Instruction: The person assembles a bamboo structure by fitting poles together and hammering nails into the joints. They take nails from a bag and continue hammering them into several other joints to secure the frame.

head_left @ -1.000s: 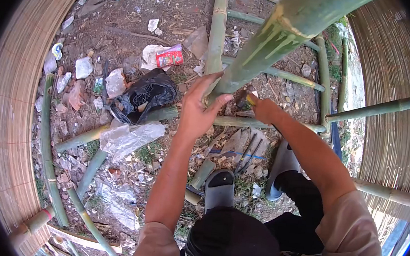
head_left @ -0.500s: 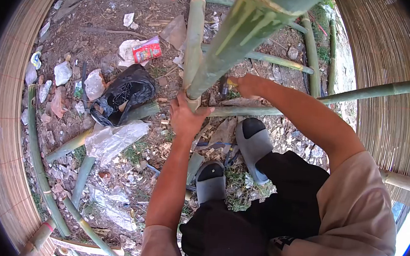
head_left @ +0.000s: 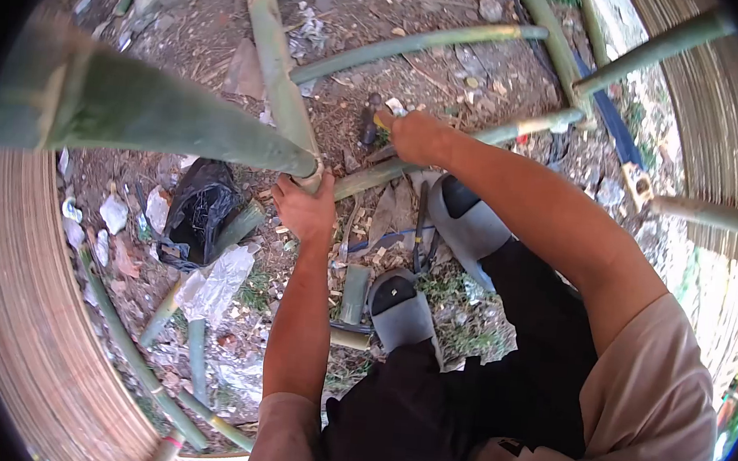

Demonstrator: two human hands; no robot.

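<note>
My left hand (head_left: 307, 212) is closed around the corner joint of a bamboo frame, fingers against the base of a thick upright bamboo pole (head_left: 194, 119). A long bamboo rail (head_left: 271, 46) and a crosspiece (head_left: 369, 178) meet at this joint. My right hand (head_left: 421, 137) is closed on the yellow handle of a hammer (head_left: 370, 121). The hammer's dark head points left, just above the crosspiece and right of the joint. Most of its handle is hidden in my fist.
A black plastic bag (head_left: 199, 216) and a clear plastic sheet (head_left: 222, 286) lie left on littered ground. Pliers (head_left: 424, 235) lie near my sandals (head_left: 405, 317). A handsaw (head_left: 615, 129) rests at right. Woven bamboo screens (head_left: 22, 288) stand at both sides.
The camera view has turned, so the upright pole now leans left across the picture. My left hand stays at the joint. The hammer is still in my right hand, its head now clearer.
</note>
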